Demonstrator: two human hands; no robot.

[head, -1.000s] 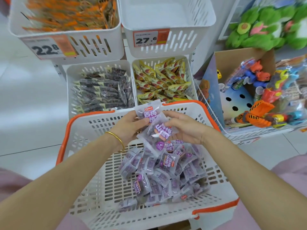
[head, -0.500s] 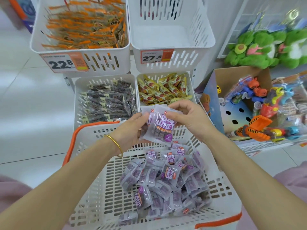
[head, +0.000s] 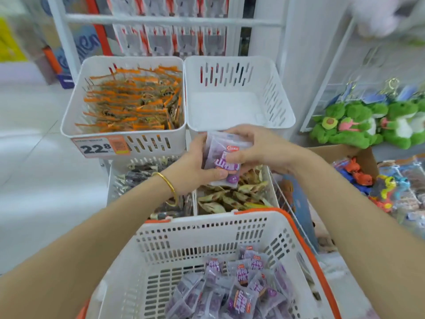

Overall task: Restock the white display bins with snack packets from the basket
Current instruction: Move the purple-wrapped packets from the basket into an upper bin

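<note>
Just beyond the hands, up and a touch right, sat the empty white bin (head: 226, 109), with nothing on its bare floor. The left hand (head: 195, 166) and right hand (head: 259, 148) held one small stack of purple snack packets (head: 222, 162) between them (count unclear). The left thumb lay across the lower front and the right fingers curled over the top right edge. The stack was level with that bin's front rim, not over it yet. Directly under the hands was the lower bin of yellow packets (head: 232, 196), and under the left wrist the bin of dark packets (head: 135, 174). Up and left of the hands was the bin of orange packets (head: 128, 100), fronted by the 22.8 price tag (head: 99, 147). The basket (head: 207, 240) sat nearest the body, below both forearms, with the rest of the purple packets (head: 230, 293) heaped in its near right part. My read: this was carry-and-place of a first batch, task barely begun. To do it well, hold both grips firm until the stack clears the rim. The film looks slick, and a slip would land in the yellow bin below, wrong product. Lower the stack to the bin floor, don't drop it. Start at a back corner, labels up and all one way round, so later batches row up in front. Let go with the right first while the left steadies.
</note>
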